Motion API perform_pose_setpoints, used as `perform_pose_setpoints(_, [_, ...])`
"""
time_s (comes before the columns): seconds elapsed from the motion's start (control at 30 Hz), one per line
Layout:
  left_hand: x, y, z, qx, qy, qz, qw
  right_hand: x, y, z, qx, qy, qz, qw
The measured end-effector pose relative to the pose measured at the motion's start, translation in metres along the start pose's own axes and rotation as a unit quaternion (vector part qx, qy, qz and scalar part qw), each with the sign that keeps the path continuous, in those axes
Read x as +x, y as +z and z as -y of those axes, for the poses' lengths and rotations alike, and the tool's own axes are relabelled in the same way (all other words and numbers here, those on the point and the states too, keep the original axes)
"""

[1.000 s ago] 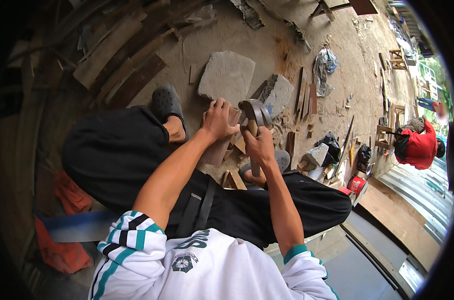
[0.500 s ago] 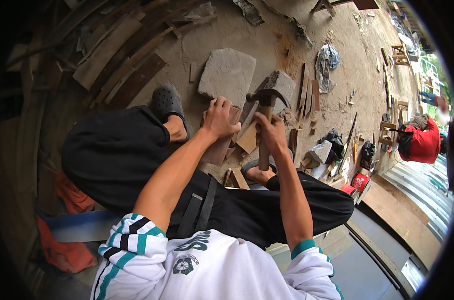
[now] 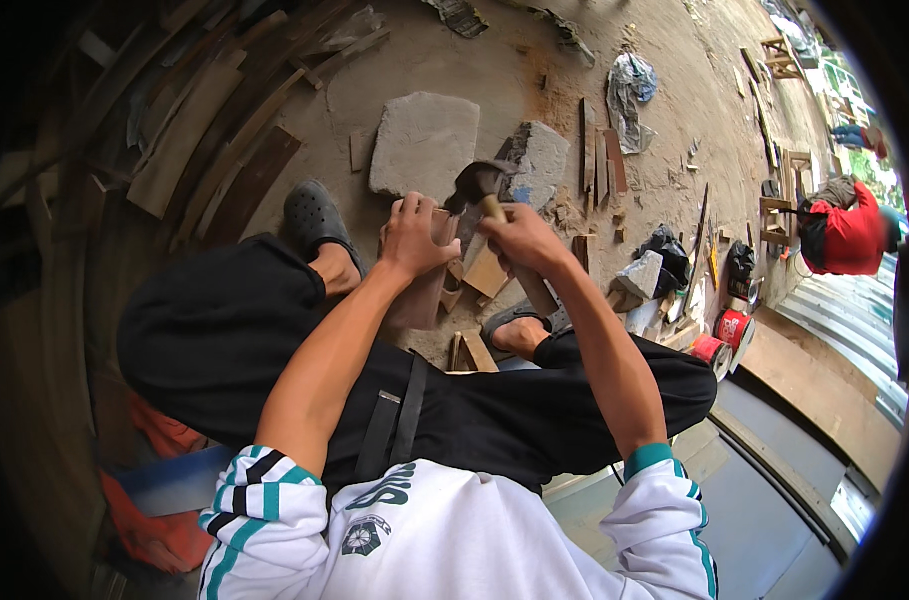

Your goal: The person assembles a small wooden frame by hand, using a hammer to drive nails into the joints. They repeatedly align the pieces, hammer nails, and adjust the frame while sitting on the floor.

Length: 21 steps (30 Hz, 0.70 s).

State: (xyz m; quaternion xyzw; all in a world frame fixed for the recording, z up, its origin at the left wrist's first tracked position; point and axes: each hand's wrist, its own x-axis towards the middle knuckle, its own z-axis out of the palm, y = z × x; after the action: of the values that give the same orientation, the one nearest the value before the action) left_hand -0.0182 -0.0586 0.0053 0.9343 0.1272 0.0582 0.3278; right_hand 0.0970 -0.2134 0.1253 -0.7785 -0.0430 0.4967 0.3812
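Observation:
My left hand [image 3: 415, 242] is wrapped over the top of a reddish-brown wooden piece [image 3: 420, 300] that stands between my feet. My right hand [image 3: 523, 240] grips a claw hammer [image 3: 483, 184] by its wooden handle, close under the head. The hammer is tilted, with its dark metal head just right of the upper end of the wooden piece; whether they touch I cannot tell. Small light-brown wood offcuts [image 3: 486, 272] lie below the hammer. Any nail there is too small to make out.
A flat grey concrete slab [image 3: 425, 145] lies ahead, with a rough stone block [image 3: 537, 165] to its right. Wooden boards [image 3: 190, 140] are piled at the left. Red tins [image 3: 732, 330] stand at the right. Farther right, a person in red [image 3: 840, 228] sits bent over.
My right hand has moved left and the hammer has tipped, bringing its head toward the wooden piece. My left hand keeps its hold. The whole view has shifted slightly.

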Motion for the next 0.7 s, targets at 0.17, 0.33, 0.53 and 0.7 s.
perform_pose_setpoints(0.17, [0.0, -0.002, -0.001, -0.012, 0.002, -0.002, 1.0, -0.012, 0.02, -0.008, -0.097, -0.153, -0.122, 0.976])
perform_pose_setpoints(0.33, [0.002, -0.003, 0.0, -0.007, -0.015, 0.012, 1.0, -0.037, 0.044, -0.013, -0.092, -0.355, -0.219, 0.904])
perform_pose_setpoints(0.53, [0.002, -0.004, -0.002, -0.003, -0.007, 0.008, 1.0, -0.023, 0.056, -0.047, -0.157, -0.238, -0.156, 0.946])
perform_pose_setpoints(0.7, [0.001, -0.002, 0.002, -0.014, 0.004, -0.006, 1.0, -0.032, 0.046, -0.026, -0.109, -0.281, -0.193, 0.934])
